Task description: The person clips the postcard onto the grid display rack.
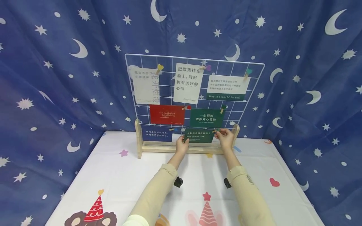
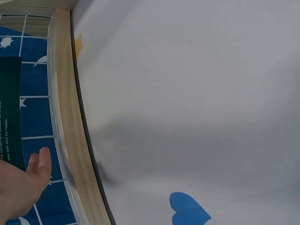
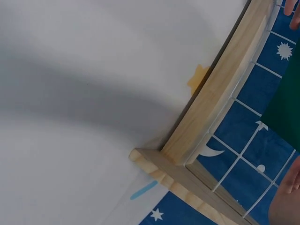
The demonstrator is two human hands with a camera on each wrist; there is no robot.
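Note:
A dark green card (image 1: 199, 137) with white lettering hangs low on a white wire grid (image 1: 195, 58). My left hand (image 1: 182, 145) holds this card by its lower left corner; in the left wrist view the left hand (image 2: 21, 187) is at the card's (image 2: 10, 112) edge. At the card's upper right corner, my right hand (image 1: 225, 139) pinches a small wooden clothespin (image 1: 215, 130) with a green top. The right wrist view catches only part of the right hand (image 3: 285, 197) beside the green card (image 3: 285, 105); the clothespin is out of that view.
Other cards are pinned on the grid: a blue card (image 1: 156, 134), a red card (image 1: 167, 114), another green card (image 1: 205, 118) and several white ones above. A wooden base (image 1: 158, 148) supports the grid on a white patterned tablecloth (image 1: 127, 175). Behind hangs a blue starry curtain (image 1: 93, 25).

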